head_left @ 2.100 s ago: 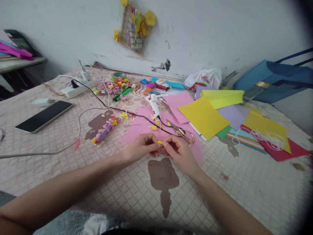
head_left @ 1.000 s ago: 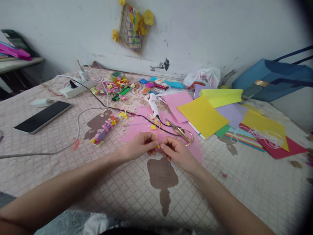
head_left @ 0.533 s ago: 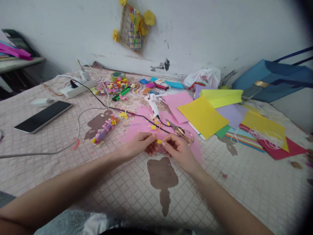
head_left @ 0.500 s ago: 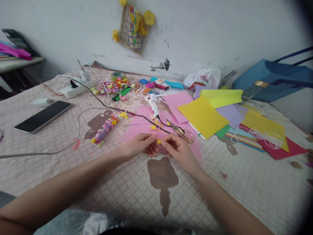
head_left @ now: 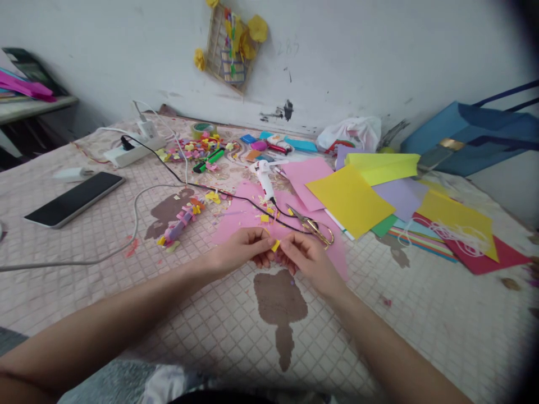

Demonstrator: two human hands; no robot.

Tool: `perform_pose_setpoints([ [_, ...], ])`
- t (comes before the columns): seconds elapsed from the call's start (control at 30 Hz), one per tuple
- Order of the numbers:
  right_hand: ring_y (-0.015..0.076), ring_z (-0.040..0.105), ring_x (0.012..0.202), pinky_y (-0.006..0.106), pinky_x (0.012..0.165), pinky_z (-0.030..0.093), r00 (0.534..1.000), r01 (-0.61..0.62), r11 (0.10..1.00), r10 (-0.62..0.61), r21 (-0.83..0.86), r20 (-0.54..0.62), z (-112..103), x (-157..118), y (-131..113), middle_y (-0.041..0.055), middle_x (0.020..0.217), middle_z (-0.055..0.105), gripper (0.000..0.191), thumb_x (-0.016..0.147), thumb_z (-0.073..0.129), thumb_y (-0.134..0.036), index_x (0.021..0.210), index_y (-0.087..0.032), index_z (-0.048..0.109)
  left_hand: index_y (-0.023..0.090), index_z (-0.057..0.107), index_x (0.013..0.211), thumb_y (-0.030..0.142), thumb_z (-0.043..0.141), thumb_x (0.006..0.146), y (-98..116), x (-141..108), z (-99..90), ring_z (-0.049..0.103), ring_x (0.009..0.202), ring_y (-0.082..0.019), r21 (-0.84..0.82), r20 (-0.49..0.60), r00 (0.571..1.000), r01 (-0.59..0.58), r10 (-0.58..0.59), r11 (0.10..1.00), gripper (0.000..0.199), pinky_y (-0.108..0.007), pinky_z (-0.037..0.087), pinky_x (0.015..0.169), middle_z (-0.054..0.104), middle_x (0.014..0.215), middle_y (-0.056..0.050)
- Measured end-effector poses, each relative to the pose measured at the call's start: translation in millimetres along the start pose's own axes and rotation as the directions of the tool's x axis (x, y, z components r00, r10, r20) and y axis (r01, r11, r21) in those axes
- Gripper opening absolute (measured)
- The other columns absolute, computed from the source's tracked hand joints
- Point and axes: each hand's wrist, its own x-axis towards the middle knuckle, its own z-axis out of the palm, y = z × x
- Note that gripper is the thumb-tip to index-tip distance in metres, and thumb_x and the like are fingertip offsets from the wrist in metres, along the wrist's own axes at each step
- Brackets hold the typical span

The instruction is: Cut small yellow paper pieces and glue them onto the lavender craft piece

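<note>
Between my fingertips is a small yellow piece of paper or foam (head_left: 275, 245), pinched from both sides. My left hand (head_left: 251, 245) is closed on its left edge, and my right hand (head_left: 304, 253) grips it from the right. Both hands are just above the near edge of a pink sheet (head_left: 236, 219). Beyond them lie gold-handled scissors (head_left: 312, 225), a white glue gun (head_left: 265, 180) and a few yellow scraps (head_left: 265, 217). To the left rests a purple strip with pink, orange and yellow cut-outs (head_left: 181, 223).
A black phone (head_left: 76, 199) and a white power strip (head_left: 135, 150) lie left, their cables crossing the table. Coloured sheets (head_left: 353, 196) and white string (head_left: 461, 233) spread at right, near a blue bag (head_left: 463, 134). Small cut-outs (head_left: 189, 148) and a green cutter (head_left: 209, 160) lie at the back.
The yellow piece has turned between my fingers and shows more of its surface. My right fingers have shifted slightly; the things on the table stay put.
</note>
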Motion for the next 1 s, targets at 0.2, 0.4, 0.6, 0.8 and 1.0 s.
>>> perform_pose_setpoints([
  [0.2,0.0089,0.046,0.052,0.020,0.045,0.036,0.999,-0.052,0.997,0.051,0.065,0.006,-2,1,3,-0.0023,0.064,0.053,0.017,0.085,0.052,-0.030,0.073,-0.017,0.053,0.012,0.053,0.077,0.039,0.054,0.083,0,-1,2.2,0.054,0.055,-0.008,0.103,0.041,0.999,-0.021,0.017,0.994,0.028,-0.022,0.044,0.055,0.060,0.066,0.000],
  [0.4,0.0087,0.045,0.051,0.020,0.045,0.036,0.997,-0.062,0.998,0.060,0.032,0.047,-3,1,4,-0.0034,0.062,0.050,0.017,0.085,0.051,-0.030,0.074,-0.017,0.054,0.012,0.053,0.074,0.035,0.058,0.080,-1,1,0.2,0.049,0.051,-0.006,0.176,0.019,0.997,-0.072,0.070,0.982,0.024,-0.020,0.040,0.050,0.053,0.059,0.003],
  [0.6,0.0108,0.048,0.054,0.022,0.048,0.038,0.991,0.028,0.996,-0.040,-0.088,-0.131,-17,7,4,-0.0013,0.064,0.052,0.022,0.086,0.049,-0.036,0.075,-0.018,0.053,0.013,0.052,0.073,0.035,0.059,0.079,-1,1,0.6,0.049,0.050,-0.006,0.114,-0.015,0.999,-0.048,0.050,0.992,0.024,-0.020,0.039,0.051,0.054,0.059,0.003],
  [0.8,0.0124,0.048,0.057,0.024,0.052,0.039,0.952,0.071,0.925,-0.175,-0.374,-0.252,-33,12,0,-0.0005,0.065,0.053,0.017,0.083,0.054,-0.032,0.073,-0.018,0.053,0.013,0.053,0.076,0.035,0.064,0.076,-2,2,1.0,0.054,0.052,-0.007,0.036,-0.030,1.000,-0.004,0.005,0.999,0.025,-0.020,0.042,0.052,0.060,0.063,0.001],
  [1.0,0.0103,0.047,0.054,0.021,0.047,0.038,0.999,0.030,0.987,-0.023,-0.156,0.046,-12,6,0,-0.0016,0.066,0.052,0.020,0.084,0.053,-0.036,0.076,-0.018,0.053,0.012,0.052,0.077,0.035,0.067,0.073,-2,2,0.7,0.060,0.059,-0.009,-0.085,-0.022,0.999,0.032,-0.034,0.996,0.027,-0.022,0.046,0.056,0.064,0.070,-0.002],
])
